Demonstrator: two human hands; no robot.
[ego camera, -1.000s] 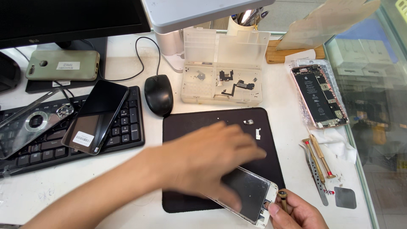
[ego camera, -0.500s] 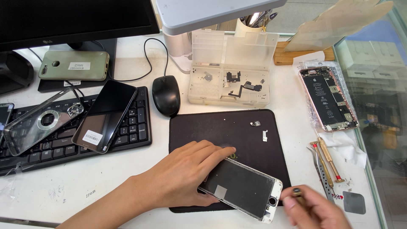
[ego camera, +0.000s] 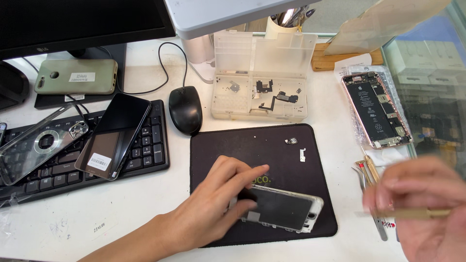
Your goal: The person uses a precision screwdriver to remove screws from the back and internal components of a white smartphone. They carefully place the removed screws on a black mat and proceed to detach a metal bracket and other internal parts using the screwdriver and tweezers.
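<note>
My left hand (ego camera: 208, 208) was still pressing on the detached phone screen assembly (ego camera: 281, 208), fingers spread flat over its near end, but the panel had swung round since half a second earlier: it had lain at a slant on the black work mat (ego camera: 252, 145), and now it ran nearly parallel to the counter's front edge, at the mat's front right corner. My right hand (ego camera: 422, 204) had changed more. It had been low at the front edge, closed around something small at the panel's corner; now it was lifted off to the right, clear of the panel, with thumb and fingers pinching a thin, pale stick-like tool (blurred by motion, so I could not tell its kind), held roughly level.

I judged that the panel was being squared up and steadied for the tool to be brought to it.

The opened phone body (ego camera: 376, 109) sat untouched near the right edge, tweezers (ego camera: 369, 179) beside the mat, and the clear parts tray (ego camera: 259, 97) behind it, toward the back.
</note>
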